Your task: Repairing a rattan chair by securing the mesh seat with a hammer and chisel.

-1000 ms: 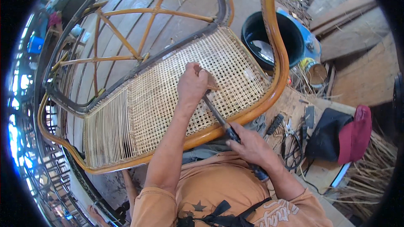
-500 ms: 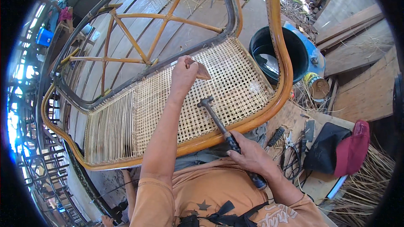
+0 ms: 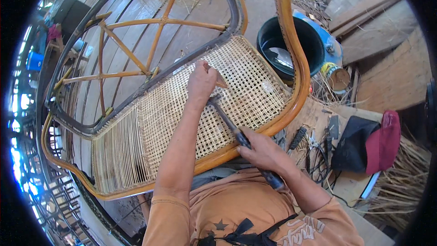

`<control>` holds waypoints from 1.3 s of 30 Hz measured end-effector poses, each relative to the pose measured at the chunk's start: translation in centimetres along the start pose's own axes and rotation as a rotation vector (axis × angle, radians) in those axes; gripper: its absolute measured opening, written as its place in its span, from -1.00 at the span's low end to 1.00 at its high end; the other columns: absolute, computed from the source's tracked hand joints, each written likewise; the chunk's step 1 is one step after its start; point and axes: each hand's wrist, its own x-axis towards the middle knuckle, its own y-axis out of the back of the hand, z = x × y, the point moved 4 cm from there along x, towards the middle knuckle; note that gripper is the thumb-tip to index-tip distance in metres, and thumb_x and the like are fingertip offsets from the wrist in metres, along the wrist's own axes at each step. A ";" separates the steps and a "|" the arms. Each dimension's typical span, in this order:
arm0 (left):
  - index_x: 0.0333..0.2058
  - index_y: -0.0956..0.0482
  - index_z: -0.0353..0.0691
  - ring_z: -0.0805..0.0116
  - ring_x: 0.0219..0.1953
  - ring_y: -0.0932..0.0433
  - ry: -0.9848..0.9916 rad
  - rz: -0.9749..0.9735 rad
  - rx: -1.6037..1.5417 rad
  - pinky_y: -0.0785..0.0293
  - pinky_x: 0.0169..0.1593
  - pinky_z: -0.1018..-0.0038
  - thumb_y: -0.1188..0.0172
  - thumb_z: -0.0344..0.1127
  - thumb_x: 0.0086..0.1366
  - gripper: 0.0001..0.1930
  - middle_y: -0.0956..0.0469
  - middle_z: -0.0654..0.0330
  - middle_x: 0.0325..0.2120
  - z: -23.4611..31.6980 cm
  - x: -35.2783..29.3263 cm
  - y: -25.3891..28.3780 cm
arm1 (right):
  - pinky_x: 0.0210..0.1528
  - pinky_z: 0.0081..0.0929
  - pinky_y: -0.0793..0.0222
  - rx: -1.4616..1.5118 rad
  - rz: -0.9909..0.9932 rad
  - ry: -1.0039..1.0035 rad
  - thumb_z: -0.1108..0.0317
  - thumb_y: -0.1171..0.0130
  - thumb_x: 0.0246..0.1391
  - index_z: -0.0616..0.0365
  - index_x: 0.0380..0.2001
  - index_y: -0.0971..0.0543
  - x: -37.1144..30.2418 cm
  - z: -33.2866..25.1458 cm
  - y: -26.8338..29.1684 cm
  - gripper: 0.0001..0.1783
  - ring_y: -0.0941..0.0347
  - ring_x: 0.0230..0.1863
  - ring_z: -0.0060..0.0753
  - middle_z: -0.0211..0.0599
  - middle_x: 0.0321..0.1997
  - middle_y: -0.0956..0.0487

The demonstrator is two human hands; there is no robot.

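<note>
A bent-rattan furniture frame [image 3: 268, 130] lies across my lap, with a panel of open cane weave [image 3: 170, 114] inside it. My left hand [image 3: 202, 82] is closed over the panel's far part, gripping a flat brown wooden piece [image 3: 221, 80] whose pointed end shows beyond the fingers. Whether its hidden edge touches the weave I cannot tell. My right hand [image 3: 261, 150] is wrapped round the dark handle of a hammer [image 3: 226, 120]. The hammer's head is above the weave, close beside my left wrist and the wooden piece.
Beyond the frame's right side stands a dark bucket [image 3: 267, 41], with a blue container [image 3: 333, 48] behind it. Pliers [image 3: 313, 141], other hand tools and a black and maroon cloth item [image 3: 364, 148] lie on the board at right. Crossed rattan poles [image 3: 163, 21] span the far section.
The hammer has moved up and left, bringing its head nearer my left hand. My left hand still grips the wooden piece. The whole view has shifted slightly.
</note>
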 end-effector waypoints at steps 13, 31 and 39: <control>-0.12 -0.43 -0.35 -0.09 -0.18 -0.54 -0.014 -0.019 0.227 -0.42 -0.07 0.18 0.03 -0.19 0.13 -0.59 -0.56 -0.17 -0.26 2.3 1.0 -0.3 | -0.20 -0.13 -0.33 0.032 0.063 0.056 0.26 -0.05 -0.05 0.34 -0.33 -0.41 5.1 0.8 -0.5 -0.68 -0.46 -0.32 0.16 0.16 -0.45 -0.49; -0.12 -0.43 -0.29 -0.05 -0.28 -0.57 -0.021 0.055 0.214 -0.46 -0.15 0.20 0.03 -0.20 0.15 -0.63 -0.59 -0.07 -0.33 2.0 -2.1 0.4 | -0.12 0.00 -0.33 -0.007 0.082 -0.032 0.31 -0.02 0.00 0.40 -0.24 -0.35 1.9 0.3 -1.6 -0.66 -0.46 -0.20 0.25 0.28 -0.34 -0.51; -0.12 -0.42 -0.28 -0.05 -0.29 -0.57 0.009 0.037 0.280 -0.46 -0.17 0.16 0.06 -0.21 0.17 -0.64 -0.59 -0.08 -0.34 2.9 -2.4 -0.1 | -0.15 -0.11 -0.32 0.007 0.041 -0.022 0.29 0.00 0.00 0.36 -0.24 -0.37 2.2 0.1 -0.8 -0.67 -0.45 -0.22 0.23 0.26 -0.39 -0.49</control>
